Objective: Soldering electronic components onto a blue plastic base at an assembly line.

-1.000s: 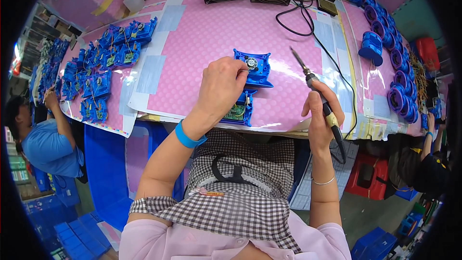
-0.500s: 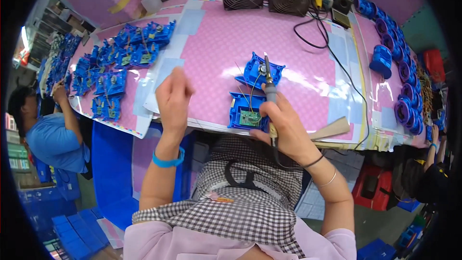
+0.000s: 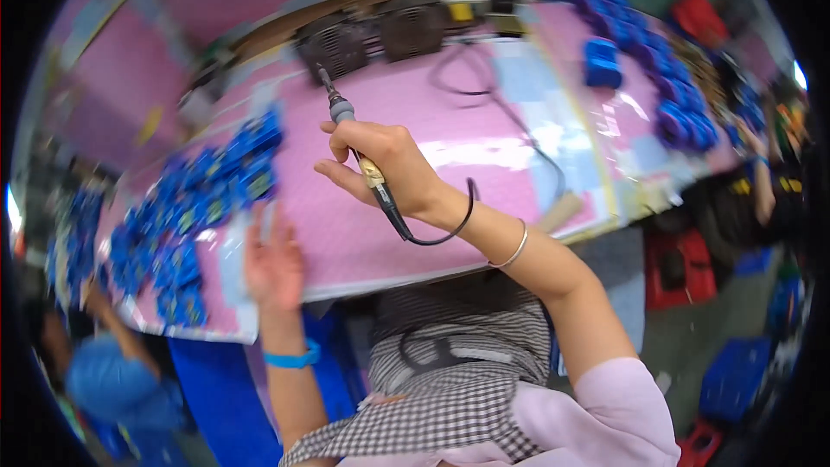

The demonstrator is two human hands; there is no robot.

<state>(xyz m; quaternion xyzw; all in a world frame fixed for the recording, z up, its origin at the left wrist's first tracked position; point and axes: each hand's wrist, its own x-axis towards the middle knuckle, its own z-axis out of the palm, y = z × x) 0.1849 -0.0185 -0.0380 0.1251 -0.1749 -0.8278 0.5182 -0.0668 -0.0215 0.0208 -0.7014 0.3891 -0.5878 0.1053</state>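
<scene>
A soldering iron (image 3: 342,111) with a grey collar is gripped in my right hand (image 3: 396,166), its metal tip pointing toward the fans at the far side. The black cord trails from its rear end past my wrist. My left hand (image 3: 275,264), blurred by motion, is at the table's near left edge with fingers stretched and nothing seen in it. Just beyond and left of it lie many blue plastic housings (image 3: 216,177) in a cluster; their inner parts are smeared.
Two black fans (image 3: 413,28) stand at the back, with a small dark stand (image 3: 507,24) to their right. Purple-and-blue round parts (image 3: 683,125) line the right side. A pale flat tool (image 3: 560,212) lies near the front edge. A person in blue (image 3: 121,380) works at left.
My right hand has lifted the soldering iron leftward. My left hand has opened and moved down-left in the picture. The blue housing halves no longer lie mid-table. The view has swung.
</scene>
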